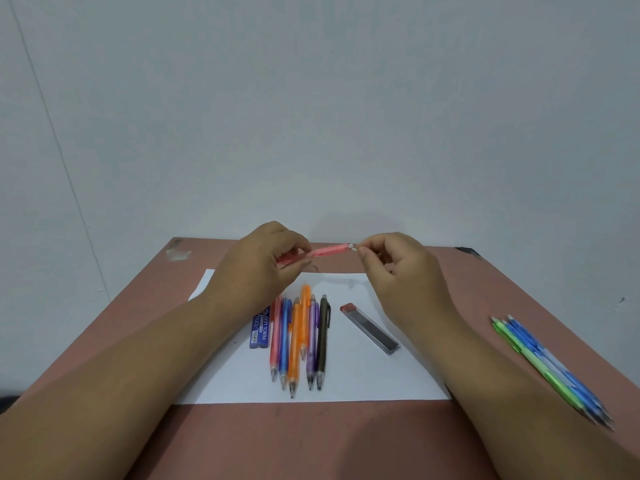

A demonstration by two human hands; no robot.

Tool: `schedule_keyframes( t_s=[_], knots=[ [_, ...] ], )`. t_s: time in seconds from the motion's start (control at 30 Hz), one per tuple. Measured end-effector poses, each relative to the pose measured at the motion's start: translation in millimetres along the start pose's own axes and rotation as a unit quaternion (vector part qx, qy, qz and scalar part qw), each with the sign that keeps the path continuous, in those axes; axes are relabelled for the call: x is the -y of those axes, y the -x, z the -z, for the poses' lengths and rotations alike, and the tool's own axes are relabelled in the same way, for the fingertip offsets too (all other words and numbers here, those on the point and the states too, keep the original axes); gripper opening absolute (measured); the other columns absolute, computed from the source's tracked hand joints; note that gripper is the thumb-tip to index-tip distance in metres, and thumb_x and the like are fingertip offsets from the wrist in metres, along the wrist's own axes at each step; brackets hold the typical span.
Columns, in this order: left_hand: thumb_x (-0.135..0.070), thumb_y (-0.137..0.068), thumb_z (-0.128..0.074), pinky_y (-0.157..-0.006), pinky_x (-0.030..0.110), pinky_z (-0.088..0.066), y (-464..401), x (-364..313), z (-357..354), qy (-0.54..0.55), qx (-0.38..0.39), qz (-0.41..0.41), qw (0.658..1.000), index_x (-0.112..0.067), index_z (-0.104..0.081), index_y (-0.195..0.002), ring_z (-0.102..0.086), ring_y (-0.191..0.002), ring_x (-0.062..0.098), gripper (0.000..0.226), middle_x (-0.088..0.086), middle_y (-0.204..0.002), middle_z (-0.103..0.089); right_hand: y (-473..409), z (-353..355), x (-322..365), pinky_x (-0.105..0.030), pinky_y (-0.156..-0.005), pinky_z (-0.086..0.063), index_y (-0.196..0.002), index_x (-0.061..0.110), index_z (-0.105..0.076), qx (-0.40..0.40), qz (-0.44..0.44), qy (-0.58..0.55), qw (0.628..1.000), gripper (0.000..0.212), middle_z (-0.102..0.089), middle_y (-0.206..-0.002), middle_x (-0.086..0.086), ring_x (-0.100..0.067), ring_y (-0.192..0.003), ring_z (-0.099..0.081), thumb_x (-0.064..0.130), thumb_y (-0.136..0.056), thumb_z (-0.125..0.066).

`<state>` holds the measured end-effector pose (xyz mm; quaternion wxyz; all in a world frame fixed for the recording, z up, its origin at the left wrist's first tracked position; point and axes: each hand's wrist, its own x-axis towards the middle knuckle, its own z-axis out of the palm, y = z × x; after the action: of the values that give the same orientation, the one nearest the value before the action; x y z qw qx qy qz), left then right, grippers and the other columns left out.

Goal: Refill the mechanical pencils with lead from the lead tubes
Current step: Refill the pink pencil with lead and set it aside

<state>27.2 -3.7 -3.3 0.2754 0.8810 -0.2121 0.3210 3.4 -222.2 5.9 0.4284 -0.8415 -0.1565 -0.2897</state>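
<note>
Translucent pink pencil (327, 251) held level above table, left hand (266, 261) gripping barrel, right hand (391, 261) pinching its white end.

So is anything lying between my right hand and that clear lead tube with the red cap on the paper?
Nothing visible. The right hand is up at the end of the pink pencil, and the lead tube lies below it on bare white paper, apart from the row of pencils.

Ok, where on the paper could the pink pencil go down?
Bare paper lies between the black pencil and the clear lead tube, and right of that tube. The left side is crowded with pencils and the blue lead box.
</note>
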Motion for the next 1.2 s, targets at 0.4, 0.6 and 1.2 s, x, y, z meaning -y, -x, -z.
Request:
schedule_keyframes(
  t_s=[0.4,0.6,1.2],
  knots=[
    [-0.032,-0.092,-0.071,-0.076,0.034,-0.055,0.0,-1.3,1.0,-0.007,0.002,0.0,1.0,-0.026,-0.074,-0.108,-0.058,-0.087,0.009,0.017,-0.01,-0.096,-0.061,-1.1,0.2,-2.0,-0.014,-0.067,-0.046,-0.087,0.02,-0.07,-0.015,0.023,0.027,0.999,0.01,-0.065,-0.084,0.006,-0.01,-0.078,-0.058,0.017,-0.096,-0.066],
    [-0.033,-0.094,-0.068,-0.073,0.025,-0.05,0.3,-0.4,0.0,-0.017,0.004,0.008,1.0,-0.027,-0.073,-0.11,-0.057,-0.088,0.007,0.017,-0.013,-0.098,-0.059,-1.1,-1.0,-3.7,-0.018,-0.067,-0.046,-0.085,0.018,-0.071,-0.011,0.011,0.025,1.0,0.013,-0.065,-0.082,0.004,-0.011,-0.078,-0.058,0.016,-0.096,-0.065],
    [-0.019,-0.091,-0.074,-0.065,0.028,-0.046,-0.9,1.8,2.8,-0.037,0.009,-0.034,0.999,-0.021,-0.078,-0.103,-0.057,-0.081,0.014,0.013,-0.009,-0.093,-0.06,1.5,-1.5,-5.5,-0.016,-0.062,-0.048,-0.08,0.024,-0.073,0.059,-0.047,0.065,0.995,0.016,-0.068,-0.077,0.012,-0.004,-0.073,-0.061,0.018,-0.092,-0.065]
  ],
)
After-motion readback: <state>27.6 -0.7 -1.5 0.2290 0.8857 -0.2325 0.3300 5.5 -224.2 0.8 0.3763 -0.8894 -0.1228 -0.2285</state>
